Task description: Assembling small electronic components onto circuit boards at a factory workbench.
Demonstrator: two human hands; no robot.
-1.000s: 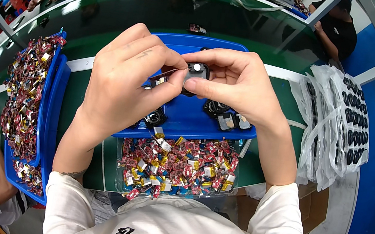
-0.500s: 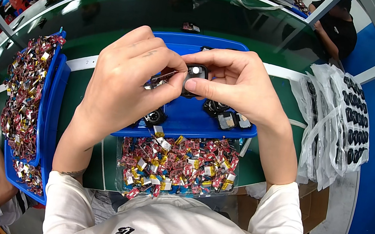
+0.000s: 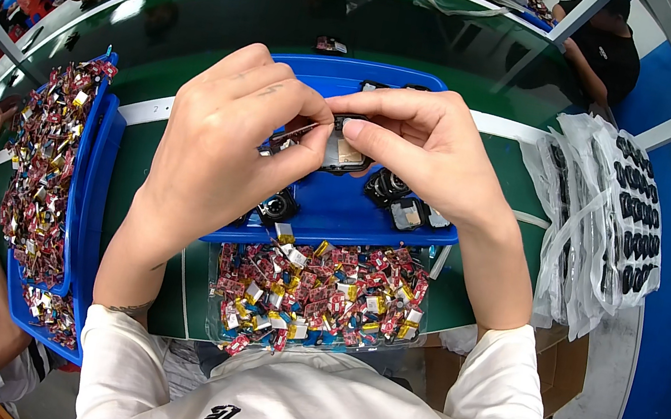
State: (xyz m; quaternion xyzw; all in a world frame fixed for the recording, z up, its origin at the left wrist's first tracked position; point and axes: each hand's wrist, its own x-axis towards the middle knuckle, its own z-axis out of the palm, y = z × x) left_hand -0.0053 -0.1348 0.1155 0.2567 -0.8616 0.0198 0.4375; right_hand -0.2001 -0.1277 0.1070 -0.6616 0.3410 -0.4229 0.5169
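Observation:
Over the near blue tray, my right hand point(image 3: 449, 153) grips a small black casing point(image 3: 343, 155) between thumb and fingers. The casing's inner side shows a light grey block with a tan patch. At its left edge, my left hand point(image 3: 234, 124) is closed in a pinch. A thin dark edge shows by those fingertips, but the fingers cover what they hold. Below the hands in the blue tray point(image 3: 349, 234) lie more black casings point(image 3: 407, 213), some with a similar light block. A round-faced black part point(image 3: 276, 205) rests near my left wrist.
A clear tray point(image 3: 319, 301) heaped with small red circuit boards and batteries lies close to me. Stacked blue bins point(image 3: 97, 194) at left hold more. White sheets of black parts point(image 3: 600, 211) lie at right. A dark part point(image 3: 330, 45) sits on the green belt. Co-workers sit around.
The casing has turned from a dark face with a white round spot to its light inner side. My right thumb has shifted up. The part on the belt has slid left.

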